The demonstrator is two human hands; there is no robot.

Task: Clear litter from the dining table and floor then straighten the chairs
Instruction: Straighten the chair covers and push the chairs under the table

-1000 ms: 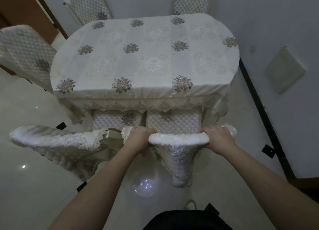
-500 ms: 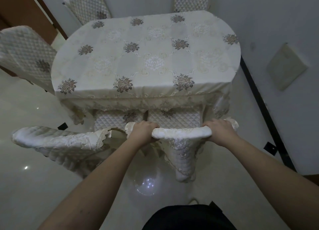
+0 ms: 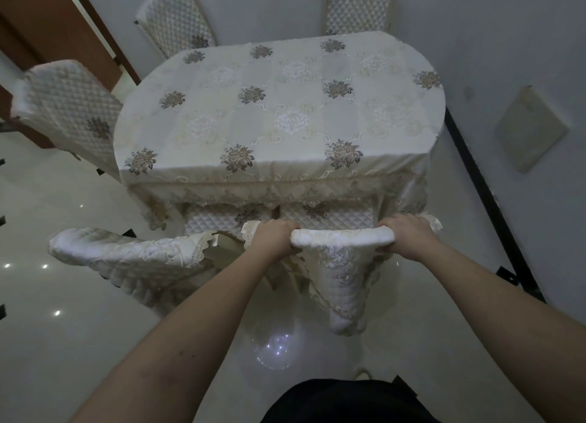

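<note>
A dining table [image 3: 279, 112] under a cream floral cloth fills the middle. Right in front of me stands a cream-covered chair [image 3: 342, 242]; its quilted seat is tucked part way under the table's near edge. My left hand [image 3: 274, 237] grips the left end of its top rail. My right hand [image 3: 409, 235] grips the right end. A second covered chair [image 3: 126, 254] stands just to the left, its back angled away from the table. No litter shows on the tabletop or the floor in view.
Three more quilted chairs surround the table: one at the left [image 3: 66, 112], two at the far side [image 3: 177, 23] [image 3: 361, 4]. A white wall with a black skirting strip [image 3: 485, 194] runs close along the right. Glossy tile floor [image 3: 63, 343] lies left and behind.
Both hands have pushed the near chair forward toward the table, so its seat sits a little deeper under the cloth edge. My grip on the rail is unchanged.
</note>
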